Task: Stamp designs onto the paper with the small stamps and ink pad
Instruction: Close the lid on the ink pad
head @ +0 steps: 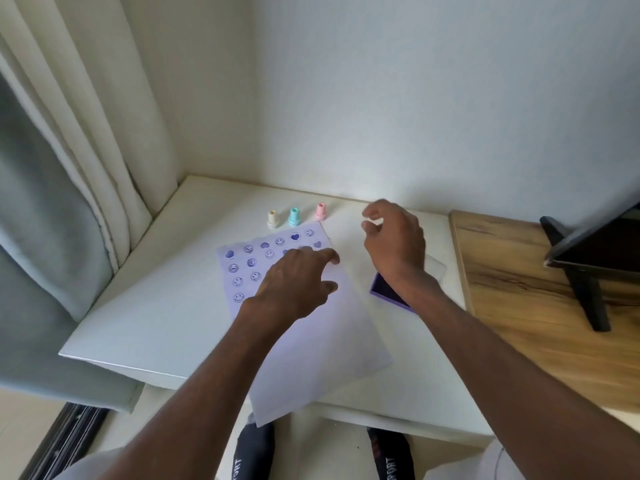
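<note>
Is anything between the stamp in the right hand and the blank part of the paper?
Only the left hand, pressed flat mid-sheet. The right hand pinches a white stamp above the table; the paper nearer the person is blank.

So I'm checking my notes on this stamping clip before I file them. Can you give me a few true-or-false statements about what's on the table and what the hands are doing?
1. Three small stamps stand in a row beyond the paper: cream stamp, teal stamp, pink stamp. True.
2. The left hand rests on the paper. True.
3. The right hand is empty. False: a small white thing sits in its grip; it is too blurred to name.
4. The ink pad lies left of the paper. False: it lies to the right, partly hidden under the right forearm.
5. The prints are red stars. False: they are purple smiley faces and hearts.
</note>
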Demonstrator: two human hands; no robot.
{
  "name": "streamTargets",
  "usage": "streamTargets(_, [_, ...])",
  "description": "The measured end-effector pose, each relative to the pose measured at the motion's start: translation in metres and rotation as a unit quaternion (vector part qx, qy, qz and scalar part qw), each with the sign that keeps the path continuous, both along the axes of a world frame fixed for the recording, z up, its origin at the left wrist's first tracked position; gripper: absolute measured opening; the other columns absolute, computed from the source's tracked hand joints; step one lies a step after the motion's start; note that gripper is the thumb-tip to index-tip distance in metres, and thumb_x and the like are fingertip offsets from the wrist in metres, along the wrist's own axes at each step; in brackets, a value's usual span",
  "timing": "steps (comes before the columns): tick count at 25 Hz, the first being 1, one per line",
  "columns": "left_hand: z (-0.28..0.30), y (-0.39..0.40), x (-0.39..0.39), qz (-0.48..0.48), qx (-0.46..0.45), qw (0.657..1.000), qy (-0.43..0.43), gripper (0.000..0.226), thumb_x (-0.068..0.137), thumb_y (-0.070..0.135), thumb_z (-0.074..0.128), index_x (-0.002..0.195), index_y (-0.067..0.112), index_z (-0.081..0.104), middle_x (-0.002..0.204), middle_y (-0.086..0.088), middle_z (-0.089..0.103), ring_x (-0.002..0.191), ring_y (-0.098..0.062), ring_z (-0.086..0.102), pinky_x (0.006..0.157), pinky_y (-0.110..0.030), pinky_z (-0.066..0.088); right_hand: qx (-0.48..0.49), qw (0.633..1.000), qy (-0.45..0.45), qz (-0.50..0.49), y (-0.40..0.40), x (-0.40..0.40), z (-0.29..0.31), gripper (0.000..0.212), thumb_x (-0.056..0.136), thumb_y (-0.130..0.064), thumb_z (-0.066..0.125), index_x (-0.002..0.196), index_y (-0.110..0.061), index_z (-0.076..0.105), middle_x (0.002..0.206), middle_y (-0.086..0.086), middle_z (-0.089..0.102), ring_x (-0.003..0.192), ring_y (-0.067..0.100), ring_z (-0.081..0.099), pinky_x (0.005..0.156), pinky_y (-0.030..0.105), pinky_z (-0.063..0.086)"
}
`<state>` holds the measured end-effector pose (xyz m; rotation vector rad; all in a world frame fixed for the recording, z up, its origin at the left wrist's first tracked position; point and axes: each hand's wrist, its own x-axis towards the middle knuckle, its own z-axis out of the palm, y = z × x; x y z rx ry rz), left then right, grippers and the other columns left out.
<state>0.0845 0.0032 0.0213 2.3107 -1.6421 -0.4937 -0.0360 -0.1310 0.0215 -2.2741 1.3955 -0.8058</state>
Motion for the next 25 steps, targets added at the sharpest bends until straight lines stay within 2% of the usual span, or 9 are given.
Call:
streamTargets(3, [-0.003,-0.019,-0.027,-0.035,-0.011,0.999,0.002,0.048,0.092,0.04,0.068,0.138,0.03,0.056,0.121,-0.006,0.06,0.118,-0.027,0.055,0.092,-0.045,0.052,0.053,0.992,0.11,-0.039,0.004,-0.061,0.015,0.02,0.095,-0.017,0.067,0.113,-0.024,0.072,0.121,0.0,0.071,0.101,0.026,0.067,0.072,0.028,0.044])
streamTargets(6, [-0.005,-0.042,-0.052,-0.054,0.0,0.998,-0.011,0.058,0.09,0.042,0.071,0.14,0.017,0.055,0.13,-0.008,0.056,0.124,-0.028,0.05,0.095,-0.045,0.052,0.08,0.98,0.173,-0.056,-0.011,-0.093,0.021,0.036,0.094,-0.016,0.068,0.129,-0.021,0.066,0.128,0.006,0.066,0.109,0.029,0.063,0.072,0.029,0.04])
streamTargets(8, [-0.007,-0.052,-0.066,-0.071,0.011,0.997,-0.032,0.062,0.086,0.045,0.074,0.135,0.012,0.055,0.129,-0.007,0.055,0.12,-0.027,0.049,0.092,-0.044,0.052,0.086,0.978,0.188,-0.039,-0.023,-0.103,0.015,0.042,0.093,-0.015,0.068,0.134,-0.02,0.062,0.131,0.008,0.063,0.113,0.03,0.062,0.075,0.032,0.044])
streamTargets(11, [-0.014,-0.059,-0.079,-0.09,0.041,0.992,-0.072,0.066,0.08,0.05,0.078,0.127,0.014,0.05,0.124,-0.004,0.051,0.113,-0.025,0.048,0.085,-0.041,0.054,0.101,0.978,0.182,0.001,-0.037,-0.112,0.005,0.044,0.093,-0.018,0.07,0.136,-0.02,0.06,0.138,0.008,0.061,0.119,0.031,0.061,0.089,0.038,0.052])
streamTargets(13, [-0.017,-0.063,-0.082,-0.09,0.054,0.991,-0.084,0.073,0.077,0.052,0.08,0.131,0.016,0.046,0.126,-0.005,0.048,0.114,-0.026,0.047,0.085,-0.042,0.054,0.108,0.977,0.183,0.016,-0.042,-0.115,0.002,0.045,0.095,-0.023,0.07,0.138,-0.019,0.059,0.139,0.008,0.061,0.121,0.03,0.061,0.094,0.041,0.052])
streamTargets(17, [-0.016,-0.07,-0.083,-0.074,0.065,0.992,-0.074,0.088,0.076,0.052,0.082,0.145,0.018,0.038,0.134,-0.004,0.043,0.121,-0.026,0.044,0.086,-0.041,0.053,0.101,0.966,0.235,0.042,-0.044,-0.109,-0.006,0.042,0.093,-0.023,0.071,0.134,-0.022,0.063,0.134,0.006,0.063,0.118,0.029,0.062,0.093,0.04,0.051])
streamTargets(21, [-0.016,-0.069,-0.076,-0.067,0.069,0.994,-0.056,0.086,0.076,0.054,0.081,0.146,0.024,0.04,0.135,0.0,0.041,0.122,-0.023,0.042,0.086,-0.042,0.053,0.101,0.961,0.256,0.04,-0.048,-0.102,-0.01,0.038,0.088,-0.011,0.069,0.124,-0.023,0.069,0.127,0.005,0.061,0.111,0.029,0.063,0.086,0.038,0.053])
streamTargets(25, [-0.018,-0.066,-0.069,-0.075,0.059,0.995,-0.04,0.082,0.078,0.054,0.078,0.148,0.034,0.041,0.137,0.005,0.04,0.122,-0.021,0.041,0.084,-0.04,0.052,0.102,0.962,0.25,0.031,-0.049,-0.101,-0.01,0.037,0.086,-0.006,0.068,0.12,-0.022,0.071,0.124,0.004,0.059,0.11,0.028,0.062,0.077,0.032,0.046])
